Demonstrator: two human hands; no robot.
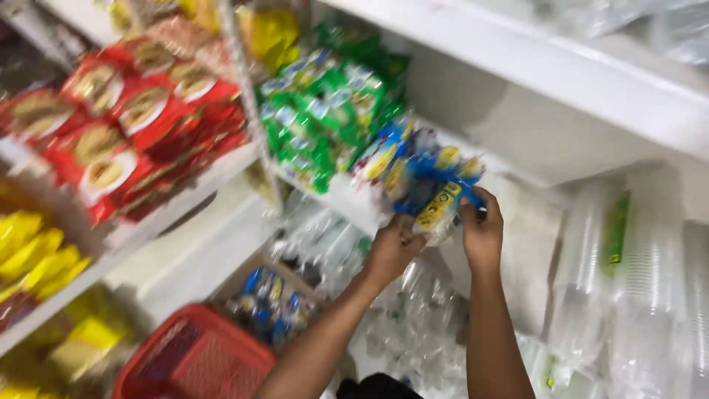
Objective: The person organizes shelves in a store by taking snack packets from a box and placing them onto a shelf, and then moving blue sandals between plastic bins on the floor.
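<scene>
Blue packets [428, 185] in both hands; green packets [325, 118] crowd beside.

Both forearms are bare to the elbow, without sleeves. The left hand [391, 247] and right hand [481, 235] carry no gloves.

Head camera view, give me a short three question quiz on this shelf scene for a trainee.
1. True or false: both hands grip the blue and yellow packets.
2. What colour is the basket at lower left? A) red B) green C) white
3. Which packs lie directly left of the blue and yellow ones on the shelf?

Key
1. True: left hand and right hand both hold them.
2. A
3. The green packets.
</scene>
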